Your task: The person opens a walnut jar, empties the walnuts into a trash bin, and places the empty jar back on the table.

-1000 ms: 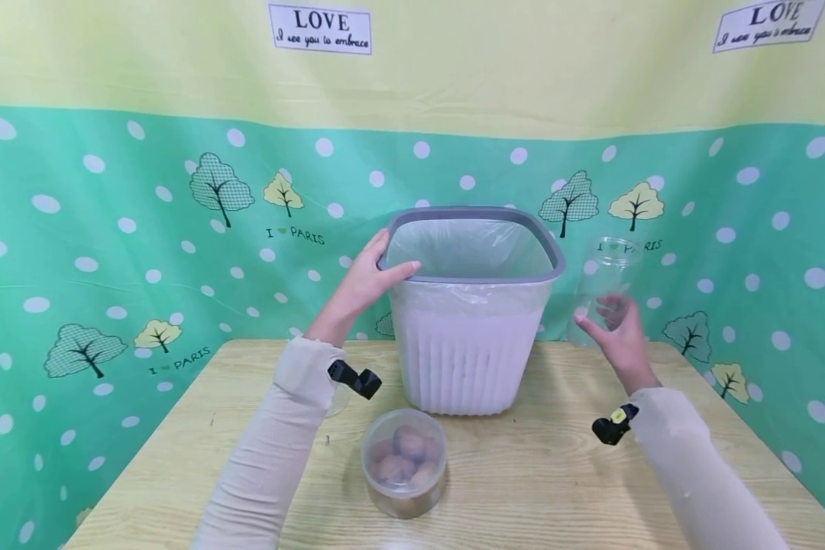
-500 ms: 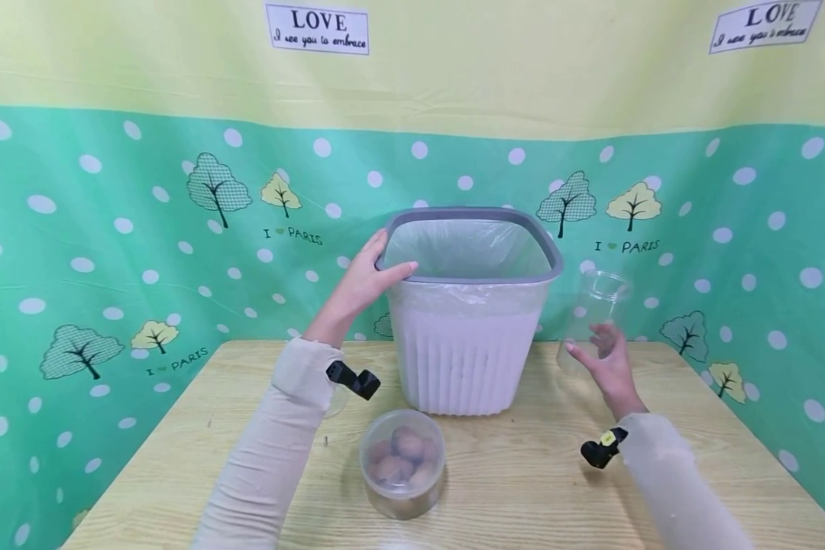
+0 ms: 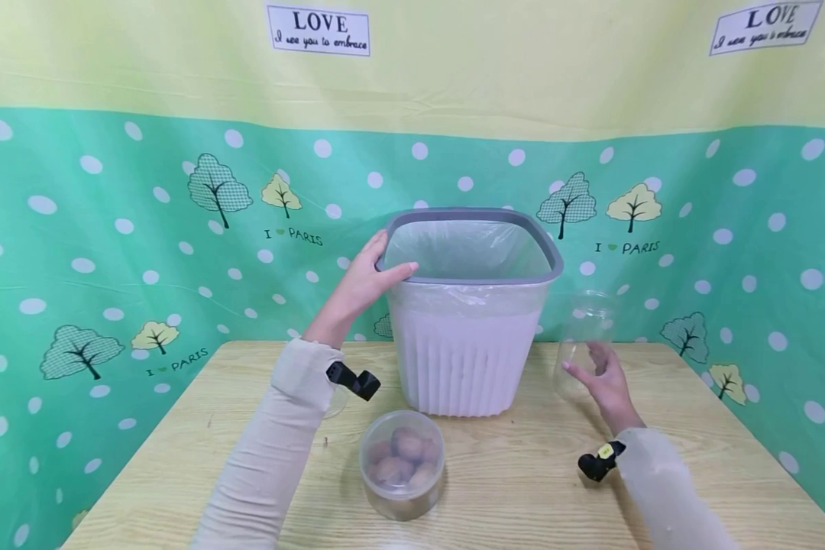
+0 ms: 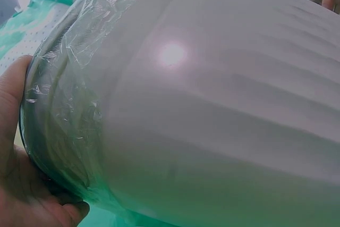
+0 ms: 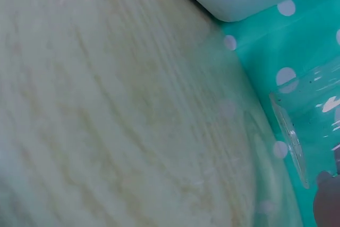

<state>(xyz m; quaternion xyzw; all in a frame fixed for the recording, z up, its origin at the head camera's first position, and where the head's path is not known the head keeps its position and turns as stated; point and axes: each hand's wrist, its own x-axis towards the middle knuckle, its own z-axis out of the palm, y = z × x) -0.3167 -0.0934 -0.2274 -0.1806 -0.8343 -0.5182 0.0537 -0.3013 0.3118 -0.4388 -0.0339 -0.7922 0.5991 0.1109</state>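
A white ribbed trash can [image 3: 464, 355] with a grey rim and a clear liner bag stands upright on the table. My left hand [image 3: 363, 284] grips its rim at the left corner, thumb over the front edge; the left wrist view shows the same hand [image 4: 32, 195] against the bagged rim. Right of the can, my right hand [image 3: 606, 386] holds a clear plastic jar [image 3: 587, 325], fingers around its lower part. The jar is nearly upright. Part of it [image 5: 313, 112] shows at the right edge of the right wrist view. Whether its base touches the table cannot be told.
A round clear tub [image 3: 404, 506] holding several brown round items [image 3: 407, 447] sits in front of the can. A clear round object [image 3: 337, 401] is partly hidden behind the left wrist. The wooden table [image 3: 522, 489] meets a green dotted curtain [image 3: 144, 252] at the back and sides.
My right hand has lowered the clear jar toward the table beside the trash can, moving slightly left. The left hand keeps its grip on the rim, and the can and tub stay put.
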